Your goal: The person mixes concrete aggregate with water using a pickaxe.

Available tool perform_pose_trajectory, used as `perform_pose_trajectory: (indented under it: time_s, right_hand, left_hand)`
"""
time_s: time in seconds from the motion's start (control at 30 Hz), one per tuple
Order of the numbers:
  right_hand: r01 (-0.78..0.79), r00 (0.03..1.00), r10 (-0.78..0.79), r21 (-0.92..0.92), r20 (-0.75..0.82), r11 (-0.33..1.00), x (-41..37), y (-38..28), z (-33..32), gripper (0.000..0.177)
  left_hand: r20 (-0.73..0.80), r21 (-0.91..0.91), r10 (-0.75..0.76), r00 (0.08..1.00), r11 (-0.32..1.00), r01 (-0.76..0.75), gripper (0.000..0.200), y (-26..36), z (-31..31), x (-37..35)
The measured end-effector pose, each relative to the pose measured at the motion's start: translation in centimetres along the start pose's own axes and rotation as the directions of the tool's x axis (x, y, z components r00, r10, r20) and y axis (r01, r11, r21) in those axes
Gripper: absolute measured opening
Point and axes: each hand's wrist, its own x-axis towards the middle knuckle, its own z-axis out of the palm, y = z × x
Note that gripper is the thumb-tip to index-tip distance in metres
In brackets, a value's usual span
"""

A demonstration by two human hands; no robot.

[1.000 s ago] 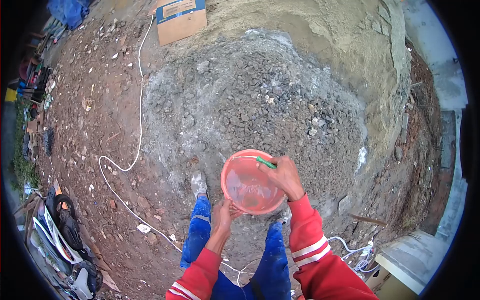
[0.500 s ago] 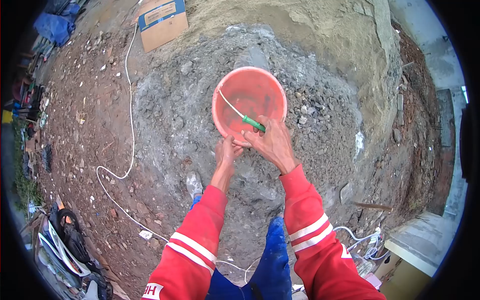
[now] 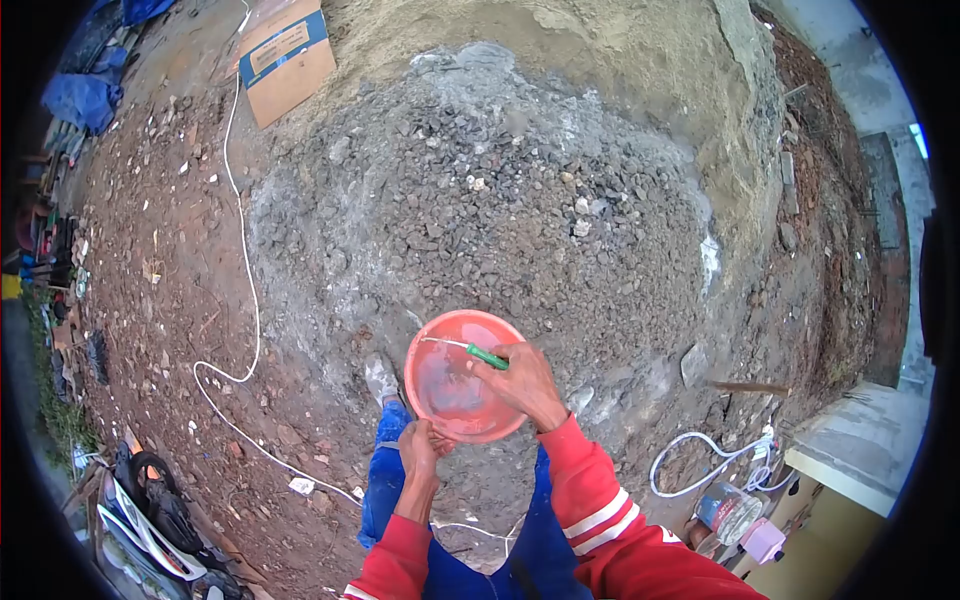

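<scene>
A red-orange bucket [image 3: 466, 318] is just in front of my legs, its mouth facing up toward me. Grey residue coats parts of its inside. My left hand [image 3: 424, 447] is closed on the near left of the rim. My right hand [image 3: 527, 384] grips the green handle grip [image 3: 488, 356] of the bucket's wire handle, which crosses over the mouth. Beyond the bucket spreads a heap of grey gravel and cement-like mix [image 3: 500, 240]. The bucket's underside is hidden.
A cardboard box [image 3: 290, 85] sits at the upper left. A white cable [image 3: 245, 250] runs down the left ground. At right are a coiled white hose [image 3: 690, 462], a clear container [image 3: 728, 512] and a concrete ledge [image 3: 850, 450]. A motorbike [image 3: 150, 500] is lower left.
The bucket has come from over the gravel heap back toward my legs, with both hands still on it. The gravel where it was now shows. The camera view has shifted a little.
</scene>
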Motion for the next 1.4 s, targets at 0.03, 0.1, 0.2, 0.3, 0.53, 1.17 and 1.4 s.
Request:
perform_pose_trajectory:
  time_s: [0.03, 0.1, 0.2, 0.3, 0.53, 1.17, 1.4]
  right_hand:
    - [0.0, 1.0, -0.001, -0.021, -0.026, 1.0, 0.0, 0.9, -0.2, 0.041]
    - [-0.003, 0.998, 0.001, -0.043, -0.056, 0.999, -0.4, 2.0, -1.7, 0.041]
    - [0.005, 0.99, -0.015, -0.068, -0.139, 0.998, -0.5, 1.8, -6.5, 0.04]
    - [0.023, 0.964, -0.061, -0.145, -0.26, 0.989, -0.8, 0.8, -10.9, 0.039]
    - [0.061, 0.942, -0.11, -0.16, -0.318, 0.985, -2.2, 4.2, -12.2, 0.03]
    - [-0.116, 0.971, 0.12, -0.032, 0.207, 0.993, -8.1, 4.0, 7.2, 0.044]
    - [-0.096, 0.991, 0.112, -0.196, 0.072, 0.976, -1.6, -4.4, 8.2, 0.046]
  left_hand:
    - [0.023, -0.012, -0.03, 0.999, 0.999, 0.03, 0.031, -0.2, 0.4, -0.8]
    - [0.051, -0.019, -0.059, 0.997, 0.998, 0.06, 0.031, -0.6, 1.7, -1.9]
    - [0.216, -0.01, -0.038, 0.976, 0.999, 0.041, 0.034, 0.9, 5.3, -3.3]
    - [0.354, -0.017, 0.016, 0.935, 1.0, -0.011, 0.033, 2.4, 10.2, -3.3]
    - [0.424, -0.062, 0.135, 0.896, 0.991, -0.12, 0.026, 3.0, 19.2, 1.0]
    - [-0.305, -0.002, -0.206, 0.93, 0.977, 0.215, 0.036, -10.0, -4.1, -1.9]
    - [0.013, 0.056, -0.184, 0.983, 0.982, 0.183, 0.028, -1.9, -8.6, 2.8]
